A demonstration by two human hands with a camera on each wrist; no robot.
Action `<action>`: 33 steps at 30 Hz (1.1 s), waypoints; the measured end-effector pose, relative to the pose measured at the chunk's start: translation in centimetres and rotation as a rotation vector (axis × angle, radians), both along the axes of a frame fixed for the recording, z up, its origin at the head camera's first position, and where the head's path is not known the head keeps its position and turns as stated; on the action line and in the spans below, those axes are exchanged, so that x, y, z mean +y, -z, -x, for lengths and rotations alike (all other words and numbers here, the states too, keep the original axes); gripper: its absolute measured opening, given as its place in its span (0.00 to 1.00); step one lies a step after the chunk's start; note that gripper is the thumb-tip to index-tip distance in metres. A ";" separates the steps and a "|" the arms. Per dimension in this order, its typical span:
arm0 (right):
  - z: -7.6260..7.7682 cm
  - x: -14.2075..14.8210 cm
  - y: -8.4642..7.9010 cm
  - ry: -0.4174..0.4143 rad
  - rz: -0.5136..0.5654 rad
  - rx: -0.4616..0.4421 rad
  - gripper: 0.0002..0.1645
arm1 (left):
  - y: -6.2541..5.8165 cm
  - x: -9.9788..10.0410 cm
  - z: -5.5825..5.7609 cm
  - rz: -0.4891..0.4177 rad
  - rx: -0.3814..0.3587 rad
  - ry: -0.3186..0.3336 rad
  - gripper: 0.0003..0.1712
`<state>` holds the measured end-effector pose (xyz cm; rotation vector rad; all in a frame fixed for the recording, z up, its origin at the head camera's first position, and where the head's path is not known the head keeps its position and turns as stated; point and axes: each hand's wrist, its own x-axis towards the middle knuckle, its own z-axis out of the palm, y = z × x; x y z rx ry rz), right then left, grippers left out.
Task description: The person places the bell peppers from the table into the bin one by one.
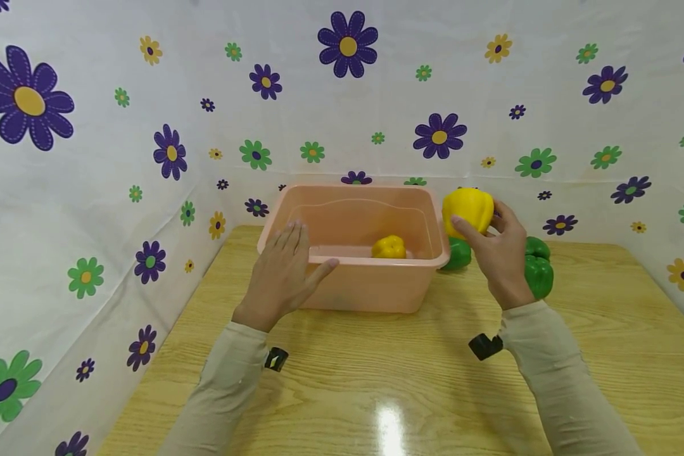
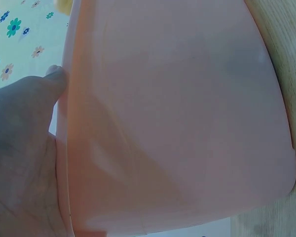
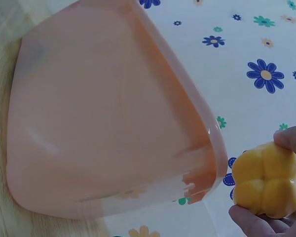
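Observation:
A pink plastic tub (image 1: 365, 285) stands on the wooden table, with one yellow bell pepper (image 1: 389, 247) lying inside it. My left hand (image 1: 282, 266) rests on the tub's near left rim, fingers straight and thumb along the edge; the left wrist view shows the thumb against the rim (image 2: 64, 113). Just right of the tub, my right hand (image 1: 498, 253) grips a second yellow bell pepper (image 1: 467, 209) between thumb and fingers, raised to about rim height. In the right wrist view, the lobed end of this held pepper (image 3: 269, 180) faces the camera.
A green bell pepper (image 1: 457, 254) sits against the tub's right side, partly hidden under the held pepper. More green peppers (image 1: 538, 275) lie behind my right wrist. A white flowered sheet (image 1: 376, 95) hangs behind the table (image 1: 342, 380) and along its left side.

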<state>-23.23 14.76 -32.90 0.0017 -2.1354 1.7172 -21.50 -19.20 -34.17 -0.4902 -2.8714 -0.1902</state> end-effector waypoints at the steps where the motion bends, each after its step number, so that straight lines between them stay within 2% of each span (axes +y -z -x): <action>1: 0.0 -0.1 0.0 -0.004 0.000 0.000 0.46 | 0.0 0.0 0.0 -0.001 0.001 -0.001 0.54; 33: -0.3 -1.7 -0.6 -0.102 0.033 -0.014 0.50 | 0.2 -0.1 0.2 0.003 -0.018 -0.004 0.54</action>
